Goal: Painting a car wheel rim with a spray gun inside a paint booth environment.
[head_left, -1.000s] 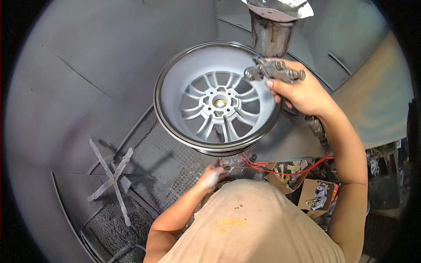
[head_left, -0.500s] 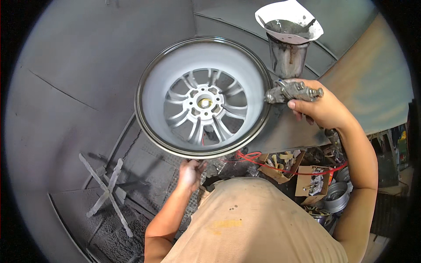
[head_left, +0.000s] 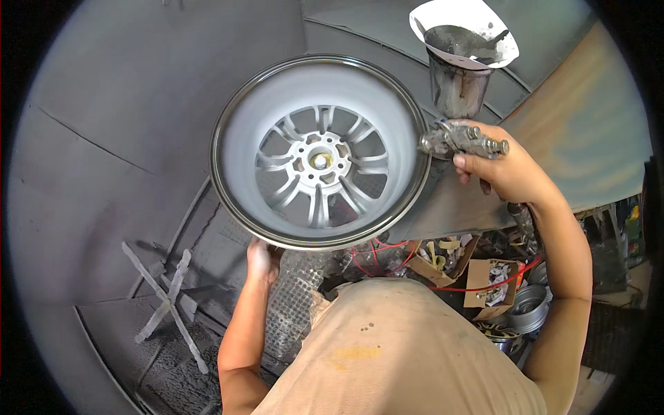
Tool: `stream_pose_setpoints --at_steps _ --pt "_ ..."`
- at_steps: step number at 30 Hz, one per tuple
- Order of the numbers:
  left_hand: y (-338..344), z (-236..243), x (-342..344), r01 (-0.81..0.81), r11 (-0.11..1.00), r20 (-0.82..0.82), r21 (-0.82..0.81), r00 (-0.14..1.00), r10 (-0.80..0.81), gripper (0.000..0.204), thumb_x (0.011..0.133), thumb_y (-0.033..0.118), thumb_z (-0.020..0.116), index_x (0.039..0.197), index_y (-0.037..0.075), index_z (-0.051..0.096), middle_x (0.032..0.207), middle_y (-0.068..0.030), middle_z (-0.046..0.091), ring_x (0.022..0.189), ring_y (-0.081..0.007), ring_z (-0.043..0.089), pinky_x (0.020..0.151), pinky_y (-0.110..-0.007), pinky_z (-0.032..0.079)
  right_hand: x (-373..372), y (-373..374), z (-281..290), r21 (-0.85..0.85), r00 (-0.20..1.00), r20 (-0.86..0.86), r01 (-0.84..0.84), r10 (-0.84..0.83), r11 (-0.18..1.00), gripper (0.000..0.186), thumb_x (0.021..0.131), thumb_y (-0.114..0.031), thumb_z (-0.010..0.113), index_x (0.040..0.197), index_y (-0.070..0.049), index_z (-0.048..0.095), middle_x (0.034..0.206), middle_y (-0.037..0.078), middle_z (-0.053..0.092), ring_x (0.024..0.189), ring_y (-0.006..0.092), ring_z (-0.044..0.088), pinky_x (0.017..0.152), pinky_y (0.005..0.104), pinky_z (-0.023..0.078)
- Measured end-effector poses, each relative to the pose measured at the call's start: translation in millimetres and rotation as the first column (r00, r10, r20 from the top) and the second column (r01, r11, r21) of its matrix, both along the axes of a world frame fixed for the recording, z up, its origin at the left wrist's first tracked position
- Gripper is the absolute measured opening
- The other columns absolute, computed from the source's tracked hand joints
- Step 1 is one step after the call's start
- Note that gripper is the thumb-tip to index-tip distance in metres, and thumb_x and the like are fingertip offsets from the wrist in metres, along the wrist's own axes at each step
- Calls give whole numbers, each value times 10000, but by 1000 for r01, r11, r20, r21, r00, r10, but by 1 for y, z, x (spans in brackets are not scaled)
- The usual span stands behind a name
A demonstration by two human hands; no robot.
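Seemingly, paint cup holds grey paint.

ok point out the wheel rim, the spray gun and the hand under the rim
wheel rim [head_left: 319, 160]: head view, on the hub at the centre of the spokes
spray gun [head_left: 458, 140]: head view, on the metal body below the cup
left hand [head_left: 261, 259]: head view, on the back of the hand

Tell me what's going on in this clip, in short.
A person stands in a grey, paint-coated spray booth. The left hand grips the lower rim of a light grey car wheel, which faces the camera. The right hand holds a spray gun at the wheel's right edge, nozzle toward it, with a paper-lined paint cup on top. Cardboard boxes, red wires and another wheel lie at lower right.
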State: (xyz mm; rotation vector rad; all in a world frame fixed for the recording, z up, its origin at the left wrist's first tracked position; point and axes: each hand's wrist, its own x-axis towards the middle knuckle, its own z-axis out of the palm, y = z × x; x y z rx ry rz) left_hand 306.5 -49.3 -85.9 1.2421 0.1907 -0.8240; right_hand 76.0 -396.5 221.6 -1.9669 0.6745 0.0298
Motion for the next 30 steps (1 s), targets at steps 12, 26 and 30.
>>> stream_pose_setpoints --at_steps 12,26,30 --pt "-65 30 -103 194 981 -337 -8 923 -185 379 868 7 528 1243 20 583 1246 -91 637 1127 -226 614 921 -396 506 0 -1 2 112 996 -84 -7 17 994 413 939 -62 664 1349 -73 610 839 -19 654 668 73 614 515 239 479" --pt "-22 -6 -9 -124 991 -81 -43 989 120 274 857 13 527 1121 30 599 977 -64 658 911 -179 625 838 -337 522 12 -14 -7 -31 998 -57 32 -33 999 435 942 -83 645 1374 -96 599 809 -31 624 659 64 573 509 238 463" --pt "-40 23 -33 -6 999 -211 -35 977 -1 215 878 40 548 1073 5 631 1088 -105 674 1016 -240 630 892 -384 547 11 -25 -11 -22 994 -105 16 -18 1000 410 947 -89 647 1355 -90 609 817 -31 628 649 63 577 502 240 463"
